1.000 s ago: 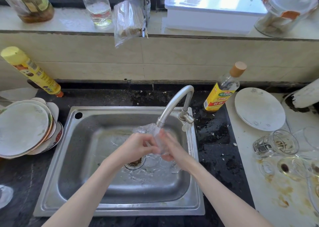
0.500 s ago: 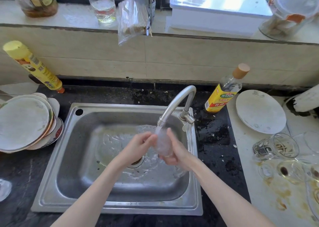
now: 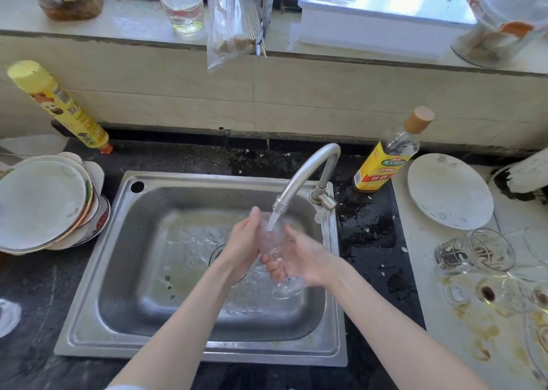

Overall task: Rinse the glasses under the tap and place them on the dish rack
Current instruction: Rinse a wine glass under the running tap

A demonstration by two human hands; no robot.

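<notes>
since a moment ago the glass (image 3: pixel 271 247) has tipped more upright under the tap (image 3: pixel 308 176), water now striking its upper part, and it sits over the sink (image 3: pixel 89 271) between both palms, the left hand (image 3: pixel 243 244) and right hand (image 3: pixel 302 259) curled around it.

A: The sink (image 3: pixel 89 324) at the frame's centre looks like brushed steel, dull sheen; the tap (image 3: pixel 308 170) too.

B: The glass (image 3: pixel 271 241) is clear, wet. The countertop (image 3: pixel 38 286) at lower left is dark speckled stone.
</notes>
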